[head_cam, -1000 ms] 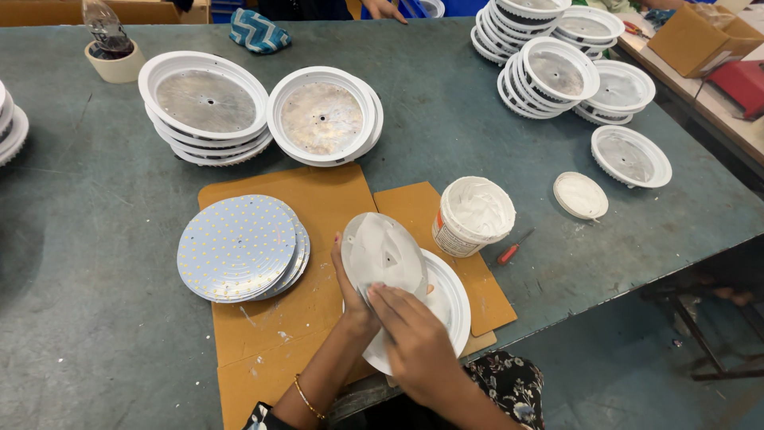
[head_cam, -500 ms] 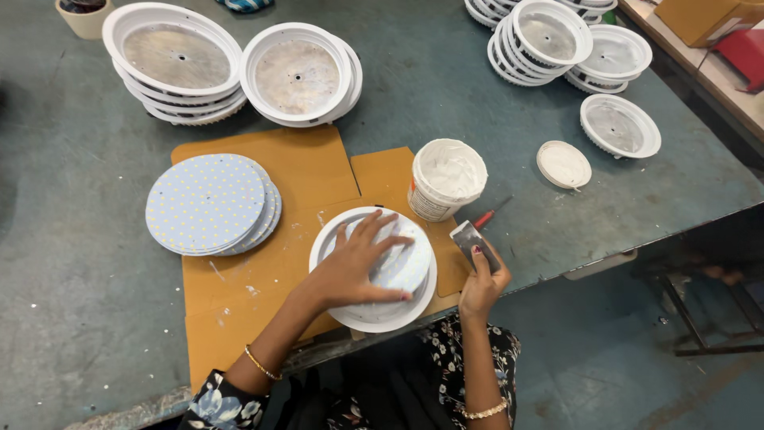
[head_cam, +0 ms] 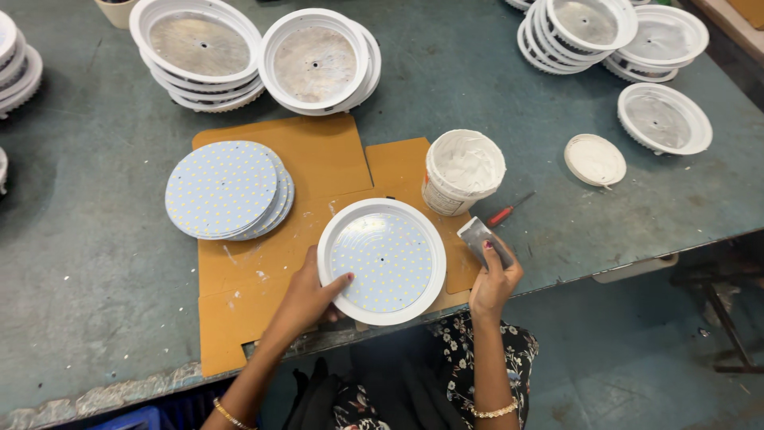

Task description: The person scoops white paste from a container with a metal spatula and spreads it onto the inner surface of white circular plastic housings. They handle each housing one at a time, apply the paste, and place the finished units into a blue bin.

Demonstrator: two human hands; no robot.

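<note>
The left hand [head_cam: 306, 299] grips the rim of a round white lamp housing [head_cam: 382, 260] at its left side, thumb over the edge, its grip clenched on the housing; a disc dotted with small yellow points sits inside it. The housing lies on brown cardboard sheets [head_cam: 318, 159] at the near edge of the green counter [head_cam: 87, 255], close to the person's body. The right hand [head_cam: 495, 279] is just to the right of the housing, at the counter's near edge, its grip closed around a small flat grey spreader [head_cam: 480, 236] held upright between thumb and fingers. Just beyond the spreader stands an open white tub of white paste [head_cam: 464, 170], and a small red-handled screwdriver [head_cam: 509, 211] lies beside it. The tub's white lid [head_cam: 595, 159] rests further right, apart from it. A stack of dotted round boards [head_cam: 227, 189] lies on the cardboard's left part. Toward the far edge stand 2 stacks of empty white housings [head_cam: 259, 56], and more housings [head_cam: 613, 32] are piled at the far right corner, with 1 single housing [head_cam: 664, 118] near them.
</note>
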